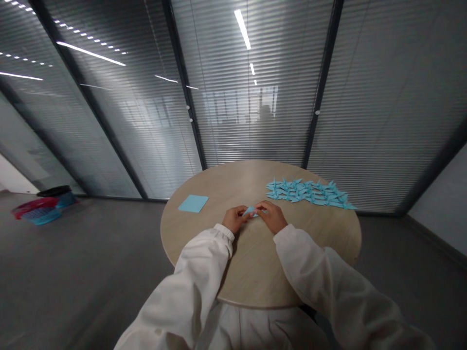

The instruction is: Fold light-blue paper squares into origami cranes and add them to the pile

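Blue paper (249, 210) sits just below frame centre, pinched in the fingers of the left hand (234, 218) and right hand (270, 217); folded cranes (308, 192) lie centre-right, a flat square (193, 203) centre-left, both on the bench (259, 267).

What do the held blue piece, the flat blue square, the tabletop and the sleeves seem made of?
Held piece: likely paper, matt; angular edges, though partly hidden.
Flat square: likely paper, matt; thin, straight sides.
Tabletop: probably wood or laminate, satin; pale, faint grain.
Sleeves: probably cloth, matt; soft wrinkles, gathered cuff.
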